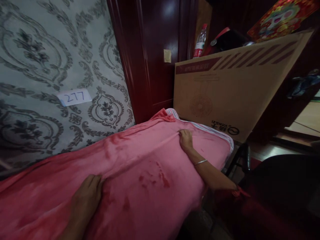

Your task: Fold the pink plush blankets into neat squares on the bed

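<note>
A pink fleece blanket (140, 166) lies spread over a bed beside the patterned wall. My left hand (86, 196) rests on it at the near side, fingers curled and pinching a fold of the cloth. My right hand (185, 139), with a thin bangle on the wrist, reaches to the far end and its fingers are closed on a ridge of the blanket. A taut crease runs between the two hands. A striped sheet (210, 130) shows under the blanket's far edge.
A large cardboard box (232, 90) stands on edge past the foot of the bed. A plastic bottle (200, 41) sits behind it by a dark wooden door (155, 56). A label reading 277 (74, 97) is stuck on the wall. A dark chair (282, 186) is at right.
</note>
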{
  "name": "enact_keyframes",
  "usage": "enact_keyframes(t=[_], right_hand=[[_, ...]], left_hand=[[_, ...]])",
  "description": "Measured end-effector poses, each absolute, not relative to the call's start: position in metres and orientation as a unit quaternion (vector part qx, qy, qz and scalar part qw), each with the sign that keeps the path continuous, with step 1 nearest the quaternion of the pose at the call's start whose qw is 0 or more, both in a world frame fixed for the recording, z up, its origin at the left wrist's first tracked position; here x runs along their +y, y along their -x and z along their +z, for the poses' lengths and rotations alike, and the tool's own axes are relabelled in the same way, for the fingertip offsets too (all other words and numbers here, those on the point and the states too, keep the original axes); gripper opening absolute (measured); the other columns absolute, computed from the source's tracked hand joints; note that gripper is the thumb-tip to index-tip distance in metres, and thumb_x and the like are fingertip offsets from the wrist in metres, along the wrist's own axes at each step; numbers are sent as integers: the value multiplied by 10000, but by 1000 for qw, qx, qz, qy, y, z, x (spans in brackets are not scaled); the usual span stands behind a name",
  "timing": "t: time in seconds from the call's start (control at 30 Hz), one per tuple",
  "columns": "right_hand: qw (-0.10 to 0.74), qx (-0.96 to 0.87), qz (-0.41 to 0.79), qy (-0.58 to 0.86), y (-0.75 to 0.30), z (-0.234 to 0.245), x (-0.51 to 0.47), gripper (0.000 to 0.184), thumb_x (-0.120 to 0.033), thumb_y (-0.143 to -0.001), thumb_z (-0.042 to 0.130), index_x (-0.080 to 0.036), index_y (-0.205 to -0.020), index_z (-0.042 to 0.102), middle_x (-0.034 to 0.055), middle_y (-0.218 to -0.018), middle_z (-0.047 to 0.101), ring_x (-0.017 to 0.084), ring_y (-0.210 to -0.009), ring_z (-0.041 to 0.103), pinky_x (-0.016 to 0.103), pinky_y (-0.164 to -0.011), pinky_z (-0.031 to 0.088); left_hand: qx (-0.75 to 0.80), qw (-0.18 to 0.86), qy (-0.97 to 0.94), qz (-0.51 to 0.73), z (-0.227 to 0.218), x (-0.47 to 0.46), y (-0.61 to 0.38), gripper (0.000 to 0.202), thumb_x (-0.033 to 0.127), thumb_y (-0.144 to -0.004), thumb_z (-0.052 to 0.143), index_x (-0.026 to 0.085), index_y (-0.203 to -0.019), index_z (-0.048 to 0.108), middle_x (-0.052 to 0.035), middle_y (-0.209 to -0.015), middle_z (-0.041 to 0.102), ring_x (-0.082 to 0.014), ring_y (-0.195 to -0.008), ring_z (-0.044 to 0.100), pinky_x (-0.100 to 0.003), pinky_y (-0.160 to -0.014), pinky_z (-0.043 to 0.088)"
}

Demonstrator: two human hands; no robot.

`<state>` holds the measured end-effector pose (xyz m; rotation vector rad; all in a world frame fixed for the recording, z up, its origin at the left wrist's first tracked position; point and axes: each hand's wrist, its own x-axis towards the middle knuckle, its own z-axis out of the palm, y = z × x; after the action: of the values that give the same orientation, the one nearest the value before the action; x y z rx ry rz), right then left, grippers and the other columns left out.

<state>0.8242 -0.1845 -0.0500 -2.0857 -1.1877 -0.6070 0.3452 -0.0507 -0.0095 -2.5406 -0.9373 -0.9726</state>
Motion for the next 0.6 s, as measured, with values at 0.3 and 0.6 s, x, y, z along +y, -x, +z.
enact_keyframes(t=[0.3, 0.6], right_hand=[[335, -455, -224, 794, -827, -57, -184, 367, -98, -936, 355, -131, -1062, 698, 161, -1036, 686, 265, -1019, 550, 374, -950, 363], [324, -455, -213, 802, -836, -62, -182, 372, -134, -898, 366, -117, -1034, 712, 202, -1013, 714, 287, -962, 612, 401, -865, 429]], left_hand=[[-305, 154, 883, -323, -9, -56, -343, 359, 391, -1005, 370, 219, -826, 628, -41, -783, 657, -192, -771, 642, -296, -682, 471], [-421, 70, 884, -193, -11, -58, -349, 293, 363, -1000, 410, 197, -901, 631, -74, -916, 698, -222, -911, 667, -313, -792, 481]])
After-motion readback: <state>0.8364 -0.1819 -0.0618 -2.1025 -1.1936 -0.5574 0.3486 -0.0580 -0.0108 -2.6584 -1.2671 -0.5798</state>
